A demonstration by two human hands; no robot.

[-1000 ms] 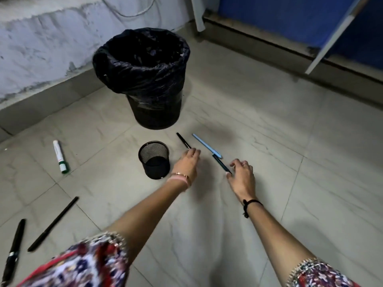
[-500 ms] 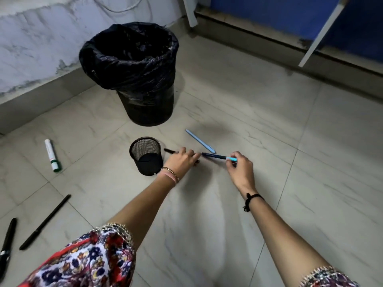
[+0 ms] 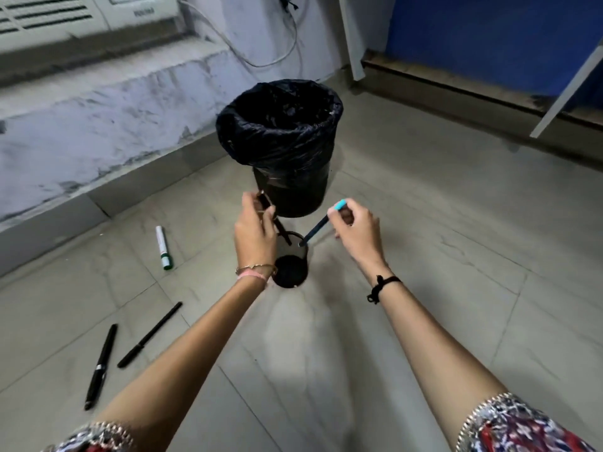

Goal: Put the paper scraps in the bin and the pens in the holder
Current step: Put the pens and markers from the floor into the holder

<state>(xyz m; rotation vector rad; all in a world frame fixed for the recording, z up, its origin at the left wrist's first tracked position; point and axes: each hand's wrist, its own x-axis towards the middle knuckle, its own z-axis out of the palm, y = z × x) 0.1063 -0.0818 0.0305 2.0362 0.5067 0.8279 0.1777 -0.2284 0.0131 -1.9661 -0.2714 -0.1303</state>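
- The left hand (image 3: 254,234) is pinching a black pen (image 3: 277,223), and the right hand (image 3: 357,231) a blue pen (image 3: 321,223), tips angling into the mesh holder (image 3: 291,270).
- The lined bin (image 3: 280,138) is standing just beyond.
- A marker (image 3: 163,246) and two black pens (image 3: 125,349) are lying on the floor (image 3: 424,223) at left.

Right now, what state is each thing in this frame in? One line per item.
left hand: closed on black pen, tip over the holder
right hand: closed on blue pen, tip at the holder's rim
holder: upright on the floor
bin: upright, lined with a black bag, open
marker: lying on the floor
two black pens: lying on the floor, untouched
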